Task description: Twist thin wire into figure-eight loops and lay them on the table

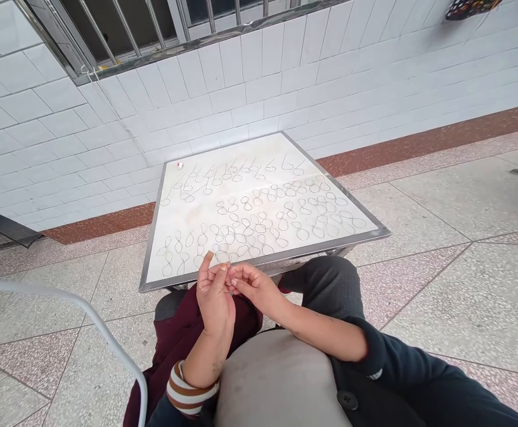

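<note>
In front of my body, above my lap by the near table edge, my left hand [217, 299] and my right hand [254, 286] meet at the fingertips. Both are closed in a pinch around something small and thin, too fine to make out. A tan wrap [208, 256] covers the tip of a raised finger on my left hand. Just beyond my hands, many thin dark wire loops [261, 225], mostly twisted into figure eights, lie in rows on the white table [188, 220]. Farther back are single loops with straight tails [227, 172].
A small red-and-white item [179, 165] sits at the table's far left corner. Behind it rises a white tiled wall [241, 95] with a barred window [161, 29]. A pale curved tube [108, 335] arches at my left. Speckled stone floor [428, 284] surrounds the table.
</note>
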`<state>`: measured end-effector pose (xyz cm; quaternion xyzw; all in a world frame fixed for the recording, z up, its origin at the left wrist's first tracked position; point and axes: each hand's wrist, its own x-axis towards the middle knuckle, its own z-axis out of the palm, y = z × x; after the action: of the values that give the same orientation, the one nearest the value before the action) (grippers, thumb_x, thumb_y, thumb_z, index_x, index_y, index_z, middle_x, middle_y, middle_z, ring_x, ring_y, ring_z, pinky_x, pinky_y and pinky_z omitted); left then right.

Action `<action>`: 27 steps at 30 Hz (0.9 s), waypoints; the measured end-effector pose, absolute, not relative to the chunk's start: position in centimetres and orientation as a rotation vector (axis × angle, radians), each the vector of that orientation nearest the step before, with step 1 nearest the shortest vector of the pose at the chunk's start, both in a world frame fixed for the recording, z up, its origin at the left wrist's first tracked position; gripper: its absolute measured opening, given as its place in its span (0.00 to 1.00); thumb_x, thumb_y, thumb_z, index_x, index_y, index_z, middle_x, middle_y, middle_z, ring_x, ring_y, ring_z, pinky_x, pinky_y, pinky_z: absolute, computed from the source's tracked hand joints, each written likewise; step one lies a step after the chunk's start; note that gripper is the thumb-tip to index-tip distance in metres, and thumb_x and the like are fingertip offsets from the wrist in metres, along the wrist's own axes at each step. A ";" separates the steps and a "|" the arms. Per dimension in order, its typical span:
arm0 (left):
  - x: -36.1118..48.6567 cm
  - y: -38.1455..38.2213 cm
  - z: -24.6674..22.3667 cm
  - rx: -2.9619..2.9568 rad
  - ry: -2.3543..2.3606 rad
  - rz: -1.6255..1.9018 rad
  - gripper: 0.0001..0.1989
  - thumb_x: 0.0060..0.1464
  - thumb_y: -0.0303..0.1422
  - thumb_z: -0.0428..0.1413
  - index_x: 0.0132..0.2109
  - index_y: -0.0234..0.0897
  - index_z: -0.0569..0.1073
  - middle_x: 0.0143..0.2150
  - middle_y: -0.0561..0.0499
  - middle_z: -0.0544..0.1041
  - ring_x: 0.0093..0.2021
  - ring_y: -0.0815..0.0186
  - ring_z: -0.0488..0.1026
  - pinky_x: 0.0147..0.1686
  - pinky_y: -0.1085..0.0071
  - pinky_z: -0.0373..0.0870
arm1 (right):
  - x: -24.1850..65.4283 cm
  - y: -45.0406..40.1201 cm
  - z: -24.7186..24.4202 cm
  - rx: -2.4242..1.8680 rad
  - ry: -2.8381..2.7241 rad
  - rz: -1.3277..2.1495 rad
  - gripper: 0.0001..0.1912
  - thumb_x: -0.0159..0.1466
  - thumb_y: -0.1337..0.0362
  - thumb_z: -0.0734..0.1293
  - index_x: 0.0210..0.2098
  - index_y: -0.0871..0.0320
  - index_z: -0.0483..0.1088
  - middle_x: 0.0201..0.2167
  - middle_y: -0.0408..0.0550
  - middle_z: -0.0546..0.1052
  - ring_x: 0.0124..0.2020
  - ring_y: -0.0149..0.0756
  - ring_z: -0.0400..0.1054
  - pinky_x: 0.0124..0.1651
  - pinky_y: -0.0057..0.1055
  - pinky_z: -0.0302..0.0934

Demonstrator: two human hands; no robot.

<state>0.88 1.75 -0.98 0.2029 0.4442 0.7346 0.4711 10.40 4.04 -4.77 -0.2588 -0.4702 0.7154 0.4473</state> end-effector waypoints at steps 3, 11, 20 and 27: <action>0.8 1.8 -1.4 0.494 1.108 1.828 0.28 0.46 0.30 0.66 0.56 0.42 0.72 0.33 0.54 0.76 0.32 0.71 0.72 0.34 0.74 0.67 | 10.5 4.1 -5.1 -0.681 -1.160 1.768 0.14 0.62 0.54 0.69 0.42 0.54 0.66 0.33 0.41 0.75 0.34 0.30 0.71 0.38 0.30 0.67; 0.6 2.0 -2.0 0.517 1.162 1.849 0.26 0.46 0.30 0.66 0.54 0.40 0.73 0.31 0.54 0.75 0.40 0.67 0.74 0.38 0.73 0.66 | 11.0 4.8 -4.8 -0.821 -1.282 1.611 0.11 0.62 0.54 0.67 0.37 0.54 0.67 0.31 0.41 0.73 0.32 0.31 0.70 0.30 0.27 0.67; 0.6 2.1 -2.6 0.599 1.156 1.789 0.26 0.48 0.32 0.65 0.55 0.39 0.72 0.32 0.54 0.75 0.42 0.67 0.73 0.41 0.72 0.66 | 11.4 5.3 -3.9 -0.950 -1.342 1.506 0.08 0.58 0.59 0.68 0.34 0.56 0.70 0.27 0.41 0.71 0.29 0.30 0.65 0.26 0.25 0.66; 0.8 2.1 -2.7 0.657 1.189 1.729 0.27 0.50 0.33 0.64 0.58 0.40 0.69 0.40 0.49 0.77 0.48 0.65 0.73 0.49 0.67 0.66 | 11.5 5.6 -4.1 -1.008 -1.364 1.423 0.07 0.58 0.59 0.67 0.33 0.56 0.71 0.26 0.41 0.71 0.26 0.30 0.64 0.23 0.25 0.68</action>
<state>0.75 2.09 -2.65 0.2664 0.4818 0.7006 0.4539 11.53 5.58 -4.06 -0.4072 -0.5511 0.5749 0.4472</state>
